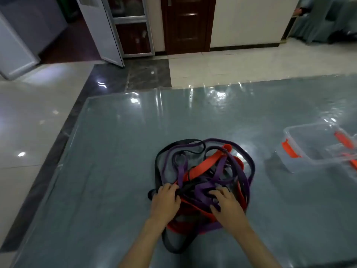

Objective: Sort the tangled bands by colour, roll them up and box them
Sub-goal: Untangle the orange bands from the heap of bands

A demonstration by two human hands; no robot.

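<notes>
A tangled heap of bands lies on the grey-green table (pixel 108 171) in front of me: purple bands (pixel 181 171), an orange band (pixel 209 160) and black bands (pixel 174 246) looped through each other. My left hand (pixel 166 202) sits on the near left of the heap with its fingertips curled into the black and purple strands. My right hand (pixel 225 204) lies on the near right, fingers bent into the purple strands. Whether either hand truly grips a band is hidden by the tangle.
A clear plastic box (pixel 309 149) with orange latches stands at the right edge of the table, beside another clear piece with orange parts. The table has a glossy transparent cover. Tiled floor, a glass cabinet and a dark wooden door lie beyond.
</notes>
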